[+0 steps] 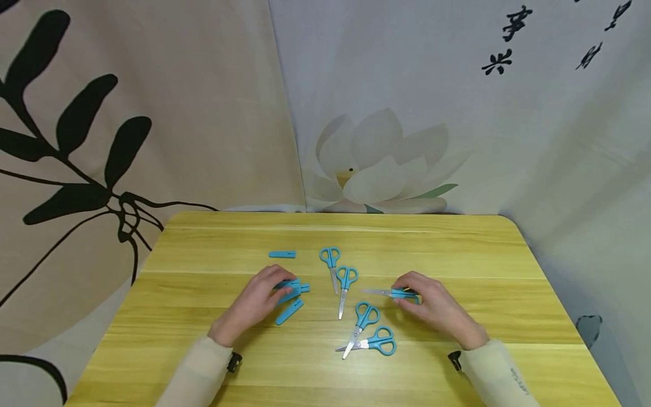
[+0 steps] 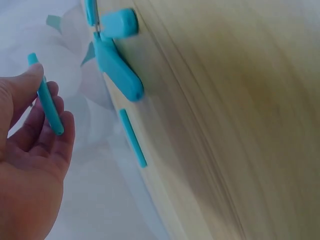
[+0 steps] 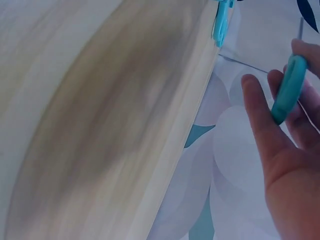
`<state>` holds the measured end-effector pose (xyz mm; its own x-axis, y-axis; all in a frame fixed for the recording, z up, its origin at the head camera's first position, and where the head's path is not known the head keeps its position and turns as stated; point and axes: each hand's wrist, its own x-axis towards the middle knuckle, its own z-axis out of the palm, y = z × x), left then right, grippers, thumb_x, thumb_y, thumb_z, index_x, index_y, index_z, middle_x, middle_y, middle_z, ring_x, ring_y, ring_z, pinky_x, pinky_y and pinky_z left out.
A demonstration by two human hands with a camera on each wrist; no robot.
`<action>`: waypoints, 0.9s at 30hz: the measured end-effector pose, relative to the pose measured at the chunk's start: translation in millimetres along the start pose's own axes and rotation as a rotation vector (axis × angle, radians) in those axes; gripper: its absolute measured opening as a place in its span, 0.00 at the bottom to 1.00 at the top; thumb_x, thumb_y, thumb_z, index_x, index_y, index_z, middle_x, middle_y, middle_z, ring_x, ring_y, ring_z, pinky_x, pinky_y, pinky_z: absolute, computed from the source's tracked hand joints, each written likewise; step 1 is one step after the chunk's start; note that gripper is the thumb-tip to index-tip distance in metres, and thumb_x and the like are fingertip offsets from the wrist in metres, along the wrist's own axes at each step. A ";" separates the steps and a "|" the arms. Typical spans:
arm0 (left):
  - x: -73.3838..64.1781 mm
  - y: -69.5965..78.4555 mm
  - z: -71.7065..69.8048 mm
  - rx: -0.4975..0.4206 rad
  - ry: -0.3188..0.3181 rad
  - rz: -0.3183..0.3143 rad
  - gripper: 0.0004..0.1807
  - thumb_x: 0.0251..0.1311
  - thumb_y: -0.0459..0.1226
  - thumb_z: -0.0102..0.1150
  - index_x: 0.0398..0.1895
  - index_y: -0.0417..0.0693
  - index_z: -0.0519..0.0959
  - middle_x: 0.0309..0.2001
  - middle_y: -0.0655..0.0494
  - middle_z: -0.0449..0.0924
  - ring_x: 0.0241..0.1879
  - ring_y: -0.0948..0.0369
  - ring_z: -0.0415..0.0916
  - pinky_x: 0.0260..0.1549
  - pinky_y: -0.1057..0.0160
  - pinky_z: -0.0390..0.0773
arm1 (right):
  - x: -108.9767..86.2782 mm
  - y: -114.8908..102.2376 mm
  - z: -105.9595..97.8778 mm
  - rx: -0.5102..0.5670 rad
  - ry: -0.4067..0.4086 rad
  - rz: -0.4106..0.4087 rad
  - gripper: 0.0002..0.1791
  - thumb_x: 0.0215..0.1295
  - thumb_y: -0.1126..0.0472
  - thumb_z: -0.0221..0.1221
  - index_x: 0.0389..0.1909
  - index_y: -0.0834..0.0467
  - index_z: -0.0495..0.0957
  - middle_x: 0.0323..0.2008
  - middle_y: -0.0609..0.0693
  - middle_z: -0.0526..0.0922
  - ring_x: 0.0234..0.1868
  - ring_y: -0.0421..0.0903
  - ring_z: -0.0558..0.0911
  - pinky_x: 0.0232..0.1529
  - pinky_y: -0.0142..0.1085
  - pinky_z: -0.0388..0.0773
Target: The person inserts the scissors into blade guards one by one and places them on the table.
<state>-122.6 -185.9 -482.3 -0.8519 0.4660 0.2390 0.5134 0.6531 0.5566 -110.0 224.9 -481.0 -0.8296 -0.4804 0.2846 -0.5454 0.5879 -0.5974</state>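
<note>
The left hand point(image 1: 260, 299) pinches a blue cap point(image 2: 49, 106) in its fingers, near other caps point(image 1: 289, 312) on the table point(image 1: 458, 249). The right hand point(image 1: 431, 301) grips scissors point(image 1: 398, 293); four more pairs point(image 1: 346, 286) lie between.

Table point(image 1: 447, 249): wood-grained, smooth, faint sheen. Scissors point(image 1: 363, 322): smooth plastic handles point(image 1: 376, 341), shiny metal blades point(image 1: 342, 305). Caps point(image 1: 290, 312): smooth plastic, rather matt. Curtain point(image 1: 213, 113) behind: matt cloth, softly creased. Sleeves point(image 1: 195, 372): soft-looking cloth, matt.
</note>
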 end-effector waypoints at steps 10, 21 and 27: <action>0.6 13.7 5.6 0.008 0.065 0.023 0.11 0.66 0.32 0.68 0.51 0.46 0.84 0.49 0.58 0.82 0.52 0.58 0.79 0.50 0.56 0.84 | 5.4 -6.9 6.7 -0.003 0.024 -0.017 0.10 0.66 0.62 0.70 0.45 0.49 0.82 0.46 0.38 0.82 0.44 0.37 0.81 0.47 0.40 0.85; 4.6 29.0 11.7 -0.026 0.092 0.032 0.12 0.64 0.30 0.69 0.50 0.47 0.85 0.50 0.58 0.81 0.52 0.59 0.78 0.49 0.56 0.84 | 11.4 -13.1 15.9 -0.019 0.061 -0.077 0.11 0.65 0.65 0.71 0.45 0.53 0.83 0.46 0.41 0.84 0.43 0.38 0.81 0.45 0.39 0.85; 7.8 35.3 17.3 -0.032 0.097 0.052 0.11 0.64 0.30 0.70 0.49 0.47 0.86 0.49 0.58 0.82 0.50 0.60 0.78 0.48 0.59 0.84 | 13.8 -17.0 19.4 -0.017 0.077 -0.106 0.12 0.64 0.66 0.71 0.46 0.55 0.84 0.47 0.44 0.85 0.44 0.41 0.83 0.45 0.40 0.86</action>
<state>-109.3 -148.9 -474.5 -0.8308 0.4376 0.3437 0.5552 0.6091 0.5663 -109.8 195.7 -481.5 -0.7737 -0.4891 0.4027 -0.6318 0.5480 -0.5482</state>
